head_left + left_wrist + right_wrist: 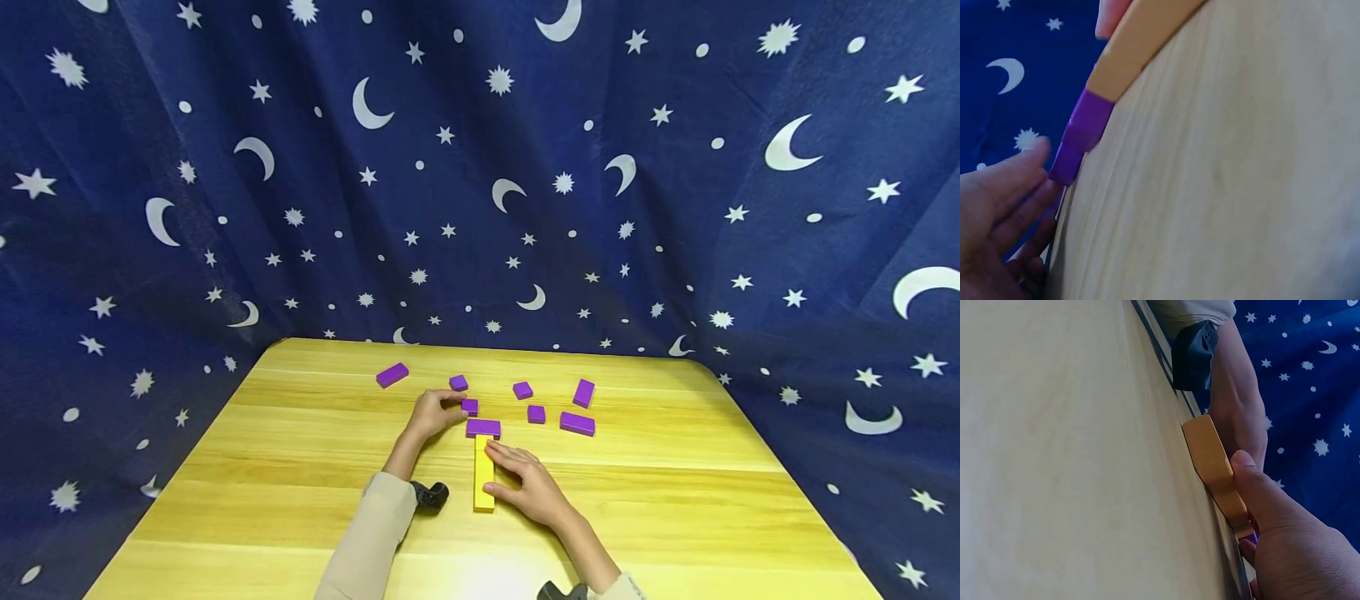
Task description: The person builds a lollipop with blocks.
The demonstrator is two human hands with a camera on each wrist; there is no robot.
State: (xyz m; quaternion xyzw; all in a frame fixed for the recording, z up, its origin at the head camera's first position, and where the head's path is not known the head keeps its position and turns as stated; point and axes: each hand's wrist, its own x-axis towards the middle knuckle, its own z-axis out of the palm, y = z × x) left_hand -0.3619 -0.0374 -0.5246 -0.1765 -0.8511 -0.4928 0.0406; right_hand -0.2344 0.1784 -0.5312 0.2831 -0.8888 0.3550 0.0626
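Note:
My left hand (433, 414) pinches a small purple block (470, 407) between thumb and fingers, at the left end of a longer purple block (483, 428). In the left wrist view, the thumb and fingertips meet the end of the small purple block (1067, 165). A column of yellow blocks (483, 479) runs from the long purple block toward me. My right hand (534, 487) rests along its right side, fingertips at the far end and thumb lower down. The right wrist view shows that thumb against the yellow block (1207, 447); its other fingers are mostly hidden.
Loose purple blocks lie farther back on the wooden table (300, 450): a long one (392, 375) at left, a small one (458, 382) behind my left hand, and several at right, including a long one (577, 424). A star-patterned curtain (465, 208) hangs behind.

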